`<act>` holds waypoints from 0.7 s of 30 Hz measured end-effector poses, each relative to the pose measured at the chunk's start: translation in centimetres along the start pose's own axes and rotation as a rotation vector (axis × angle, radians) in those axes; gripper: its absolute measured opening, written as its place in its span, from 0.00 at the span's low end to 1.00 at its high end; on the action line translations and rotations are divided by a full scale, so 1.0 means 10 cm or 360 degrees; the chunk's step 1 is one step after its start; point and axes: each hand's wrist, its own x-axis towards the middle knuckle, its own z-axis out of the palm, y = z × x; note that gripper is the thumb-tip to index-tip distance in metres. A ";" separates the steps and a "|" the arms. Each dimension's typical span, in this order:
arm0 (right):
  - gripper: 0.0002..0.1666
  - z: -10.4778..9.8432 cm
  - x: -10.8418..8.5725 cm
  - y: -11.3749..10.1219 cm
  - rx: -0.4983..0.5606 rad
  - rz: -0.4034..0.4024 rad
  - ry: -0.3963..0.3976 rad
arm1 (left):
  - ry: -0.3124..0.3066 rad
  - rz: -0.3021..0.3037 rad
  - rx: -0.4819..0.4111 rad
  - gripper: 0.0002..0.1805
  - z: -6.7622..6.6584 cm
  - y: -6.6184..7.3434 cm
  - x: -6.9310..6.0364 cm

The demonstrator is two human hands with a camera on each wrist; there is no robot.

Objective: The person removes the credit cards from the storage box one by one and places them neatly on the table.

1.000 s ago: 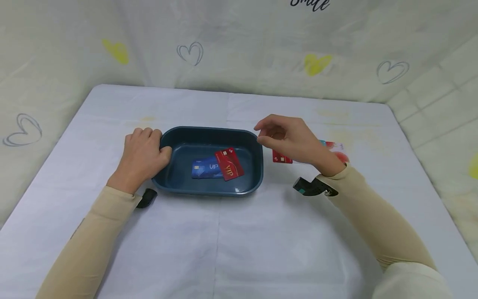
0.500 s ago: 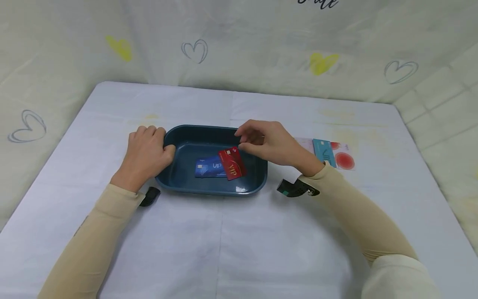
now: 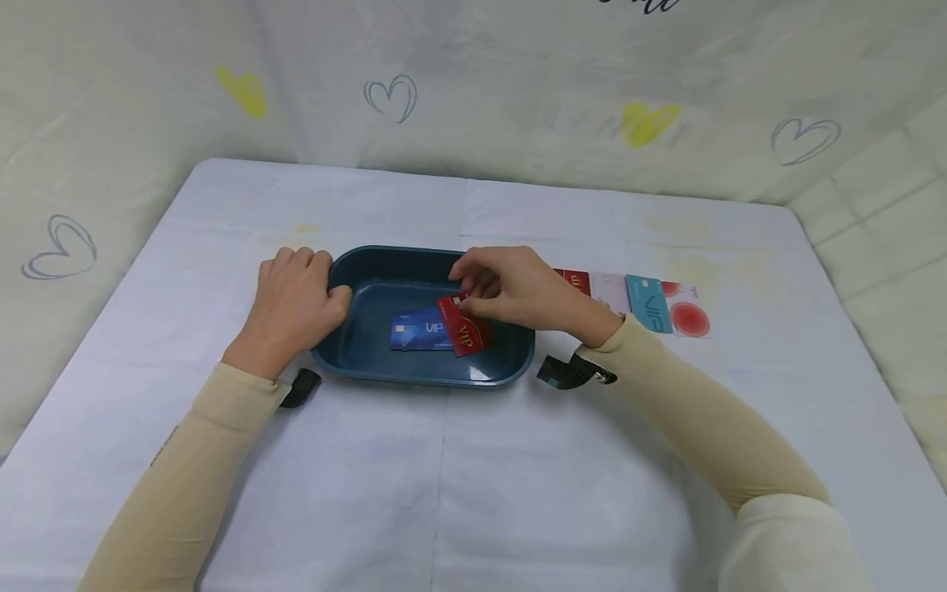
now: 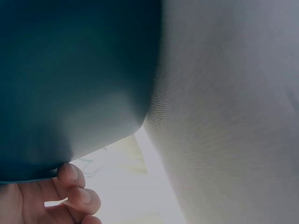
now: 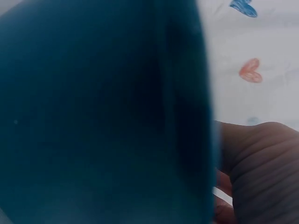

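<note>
In the head view, a dark blue plastic tray (image 3: 423, 382) holds a blue VIP card (image 3: 416, 330) and a red VIP card (image 3: 466, 333) that overlaps it. My left hand (image 3: 292, 308) grips the tray's left rim; its fingertips (image 4: 71, 173) curl over the outer wall in the left wrist view. Above the tray's right part, my right hand (image 3: 521, 288) has its thumb and bent fingers over the red card's upper corner. A gap shows between thumb and index finger, and whether they touch the card is hidden. The right wrist view shows mostly the tray's blurred outer wall (image 5: 103, 112).
Right of the tray, several cards lie in a row on the white tablecloth (image 3: 414, 477): a red card (image 3: 575, 281), a pale pink card (image 3: 610, 289), a teal VIP card (image 3: 649, 304) and a white card with red circles (image 3: 690, 316). A heart-printed cloth wall rises behind.
My right hand has moved left from beside the tray to over the red card inside it, uncovering the row of cards. My left hand stays on the rim.
</note>
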 end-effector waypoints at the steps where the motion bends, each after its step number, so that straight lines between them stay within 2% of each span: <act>1: 0.23 0.00 0.01 -0.01 -0.0021 -0.0007 -0.0010 | -0.0004 -0.0003 -0.0003 0.10 0.00 0.00 0.00; 9: 0.24 0.00 0.12 -0.07 -0.0133 -0.0014 -0.0107 | -0.0035 -0.0027 -0.0016 0.11 0.00 0.02 -0.02; 16: 0.25 0.01 0.17 -0.08 -0.0170 0.0024 -0.0197 | -0.0020 -0.0011 -0.0015 0.10 0.00 0.01 -0.02; 21: 0.27 0.06 0.19 -0.05 -0.0269 0.0028 -0.0262 | -0.0014 -0.0005 -0.0014 0.10 0.00 0.01 -0.01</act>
